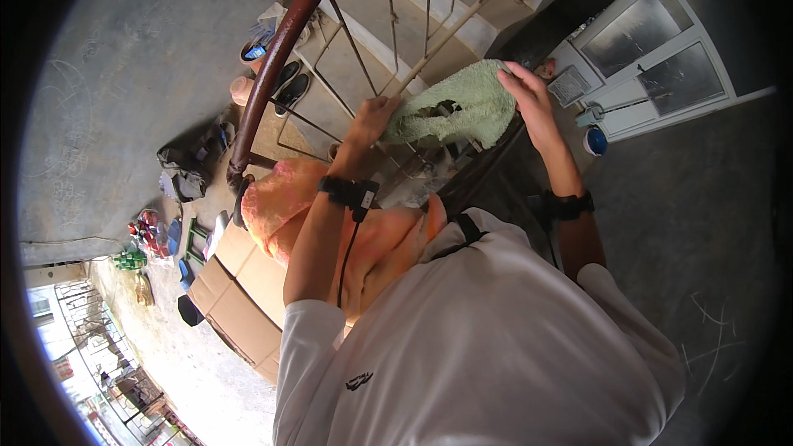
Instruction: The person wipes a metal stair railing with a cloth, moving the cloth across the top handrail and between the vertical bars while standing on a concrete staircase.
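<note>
A pale green terry cloth with a large ragged hole is stretched between my two hands, above a metal stair railing. My left hand grips its left end beside a thin beige rail. My right hand pinches its upper right edge between thumb and fingers. Dark straps with small devices and cables sit on both wrists. An orange and pink fluffy cloth lies below my left forearm, partly over flattened cardboard.
A curved brown handrail rises at the left, with concrete steps behind the bars. Black shoes, terracotta pots and a dark bag stand near the wall. A white glazed door and a blue basin are at the right.
</note>
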A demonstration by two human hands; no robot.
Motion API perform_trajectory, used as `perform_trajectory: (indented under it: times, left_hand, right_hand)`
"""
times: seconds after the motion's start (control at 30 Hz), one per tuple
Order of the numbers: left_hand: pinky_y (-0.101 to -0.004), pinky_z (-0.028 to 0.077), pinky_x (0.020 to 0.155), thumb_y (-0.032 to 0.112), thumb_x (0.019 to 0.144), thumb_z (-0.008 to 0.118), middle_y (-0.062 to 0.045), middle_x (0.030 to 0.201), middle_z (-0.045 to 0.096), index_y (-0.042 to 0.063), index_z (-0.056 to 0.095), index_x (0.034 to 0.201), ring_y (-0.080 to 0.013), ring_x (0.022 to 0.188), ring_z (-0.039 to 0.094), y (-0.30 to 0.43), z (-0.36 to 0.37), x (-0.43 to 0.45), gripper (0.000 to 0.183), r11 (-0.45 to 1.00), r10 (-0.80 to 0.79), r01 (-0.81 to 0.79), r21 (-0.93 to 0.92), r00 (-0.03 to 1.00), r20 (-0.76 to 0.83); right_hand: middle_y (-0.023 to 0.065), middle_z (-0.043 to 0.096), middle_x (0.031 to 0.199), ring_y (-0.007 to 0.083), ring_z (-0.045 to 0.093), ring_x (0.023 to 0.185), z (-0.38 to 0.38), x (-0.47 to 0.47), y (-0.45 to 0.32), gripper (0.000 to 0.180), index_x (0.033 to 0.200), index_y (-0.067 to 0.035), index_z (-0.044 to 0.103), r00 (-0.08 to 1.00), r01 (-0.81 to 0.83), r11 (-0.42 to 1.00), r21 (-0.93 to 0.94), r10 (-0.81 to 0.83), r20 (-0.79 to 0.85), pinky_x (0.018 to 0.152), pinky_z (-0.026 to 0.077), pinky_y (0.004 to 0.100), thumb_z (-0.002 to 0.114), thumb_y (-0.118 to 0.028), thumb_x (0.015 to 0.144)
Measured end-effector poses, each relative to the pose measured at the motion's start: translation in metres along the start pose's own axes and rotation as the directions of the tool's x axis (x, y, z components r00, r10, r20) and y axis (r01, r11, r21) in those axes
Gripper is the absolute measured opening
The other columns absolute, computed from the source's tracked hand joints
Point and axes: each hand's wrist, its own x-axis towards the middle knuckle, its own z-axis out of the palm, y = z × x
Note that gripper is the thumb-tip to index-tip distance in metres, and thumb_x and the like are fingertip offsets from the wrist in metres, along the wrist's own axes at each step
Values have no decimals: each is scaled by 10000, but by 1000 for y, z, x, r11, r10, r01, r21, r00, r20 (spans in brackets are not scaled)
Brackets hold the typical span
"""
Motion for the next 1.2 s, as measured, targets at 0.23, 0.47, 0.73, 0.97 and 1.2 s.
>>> perform_trajectory:
  times: [0.23,0.47,0.73,0.97,1.2]
  left_hand:
    - [-248,430,712,465,964,494,-24,854,619,5,623,1043,-96,779,545,-25,18,-9,484,903,299,-257,-343,951,75]
    - [-195,294,532,377,928,605,65,705,467,80,633,958,-31,640,414,63,-7,-50,299,779,39,273,-565,878,478]
    - [-227,430,733,243,902,664,-4,927,628,-23,636,1116,-73,839,540,36,-8,-23,342,927,225,-138,-349,949,222]
    - [-225,484,704,276,948,591,-37,905,639,12,574,1038,-127,803,622,64,-4,-29,279,439,57,-26,-898,998,-1]
    - [-311,531,781,82,910,593,-124,1104,601,-37,307,1341,-190,929,624,40,-4,-18,530,317,117,-99,-943,991,-64]
  right_hand:
    - [-31,588,972,26,497,829,2,9,-13,383,1212,20,570,998,-19,998,67,15,56,651,378,192,629,-216,916]
    - [49,641,1066,125,616,975,-23,16,-40,242,1166,-8,586,980,-53,985,167,83,-183,834,494,276,526,-123,962]
    - [59,654,1057,157,633,954,-50,7,-54,261,1136,-5,615,956,-151,965,212,197,-217,799,507,286,589,-158,925]
    - [64,651,1072,163,627,985,-46,4,-48,270,1142,-17,616,969,-160,968,193,191,-157,823,511,303,595,-180,926]
    - [71,639,1099,179,608,1030,-44,13,-26,272,1162,-2,593,954,-216,925,313,268,-135,891,482,320,579,-127,920]
